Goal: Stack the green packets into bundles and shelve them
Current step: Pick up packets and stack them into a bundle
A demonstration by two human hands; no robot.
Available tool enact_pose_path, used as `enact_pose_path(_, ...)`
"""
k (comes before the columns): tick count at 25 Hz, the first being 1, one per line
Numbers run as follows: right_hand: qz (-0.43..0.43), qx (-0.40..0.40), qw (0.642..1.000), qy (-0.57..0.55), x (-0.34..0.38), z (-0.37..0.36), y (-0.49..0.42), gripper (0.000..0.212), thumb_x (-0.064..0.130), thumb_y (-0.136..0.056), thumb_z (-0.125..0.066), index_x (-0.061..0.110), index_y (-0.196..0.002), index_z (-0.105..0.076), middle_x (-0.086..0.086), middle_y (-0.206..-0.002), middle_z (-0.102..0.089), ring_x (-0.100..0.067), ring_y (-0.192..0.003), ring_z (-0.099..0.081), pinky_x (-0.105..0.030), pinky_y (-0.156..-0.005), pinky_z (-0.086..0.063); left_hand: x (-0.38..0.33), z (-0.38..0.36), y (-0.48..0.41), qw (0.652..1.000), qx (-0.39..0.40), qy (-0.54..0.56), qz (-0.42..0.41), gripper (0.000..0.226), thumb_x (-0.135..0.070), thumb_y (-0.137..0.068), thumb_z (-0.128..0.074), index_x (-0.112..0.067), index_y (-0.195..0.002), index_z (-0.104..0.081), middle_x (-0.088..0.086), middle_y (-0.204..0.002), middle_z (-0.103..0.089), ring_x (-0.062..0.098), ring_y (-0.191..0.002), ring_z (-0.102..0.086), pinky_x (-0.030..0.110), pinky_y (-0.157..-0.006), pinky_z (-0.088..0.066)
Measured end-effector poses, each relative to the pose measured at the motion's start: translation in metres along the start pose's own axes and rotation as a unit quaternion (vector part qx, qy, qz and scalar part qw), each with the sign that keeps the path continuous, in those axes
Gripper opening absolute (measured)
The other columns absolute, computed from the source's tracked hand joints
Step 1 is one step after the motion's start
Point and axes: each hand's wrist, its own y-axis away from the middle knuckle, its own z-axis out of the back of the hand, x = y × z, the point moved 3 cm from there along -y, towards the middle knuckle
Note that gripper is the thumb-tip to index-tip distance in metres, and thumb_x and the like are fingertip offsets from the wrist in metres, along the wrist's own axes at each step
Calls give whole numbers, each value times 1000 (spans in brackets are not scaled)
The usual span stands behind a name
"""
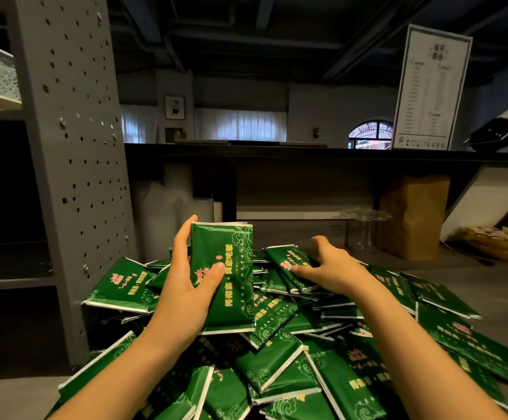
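A big loose heap of green packets (289,353) with gold print covers the grey surface in front of me. My left hand (186,286) grips a small stack of green packets (231,268) upright above the heap, thumb across the front and fingers along the left edge. My right hand (328,268) reaches into the heap's far side and pinches one green packet (286,262) lying on top. Many packets are partly hidden under others and under my forearms.
A grey perforated shelf upright (73,165) with dark shelves stands at the left. Behind the heap are a brown paper bag (410,216), clear glass stands (362,225), a woven basket (501,241) and a dark counter bearing a white menu sign (428,89).
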Motion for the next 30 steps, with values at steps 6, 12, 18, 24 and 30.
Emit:
enact_pose_path(6,31,-22,999,-13,7,7,0,97,46,-80,-69,15,-150,-10,-12,-145,-40,-29,-129,-43,-39,-101,-40,-7,9,-5,998,-56,-9,16,70,-12,-91,-57,-39,-143,-18,-28,-104,-49,-11,-98,-54,29,-97,-41)
enact_pose_path(12,42,1,999,-29,13,7,3,78,38,-78,-74,5,-136,-35,-13,-137,-46,-27,-122,-47,-38,-102,-42,-1,14,-10,998,-57,-26,25,51,-13,-89,-60,-32,-130,-36,-11,-105,-60,9,-95,-62,29,-78,-51)
enact_pose_path(18,28,50,996,-71,9,5,0,68,39,-71,-79,14,-125,-46,-4,-119,-58,-23,-113,-54,-40,-100,-43,-1,14,-10,998,-53,-12,33,50,-14,-89,-60,-32,-129,-36,-10,-104,-61,11,-91,-64,30,-74,-53)
enact_pose_path(24,49,0,994,-93,11,13,4,49,30,-75,-77,23,-109,-42,1,-108,-61,-21,-103,-59,-44,-95,-47,0,12,-10,998,-50,-3,49,42,-15,-91,-57,-33,-123,-37,-13,-104,-60,8,-91,-63,21,-64,-51)
enact_pose_path(30,179,-41,878,-442,44,23,27,37,10,-87,-65,35,-110,-50,8,-108,-65,-11,-95,-66,-31,-85,-56,3,13,-10,988,-63,61,131,22,-17,-93,-54,-18,-115,-56,3,-102,-70,18,-87,-68,31,-67,-53)
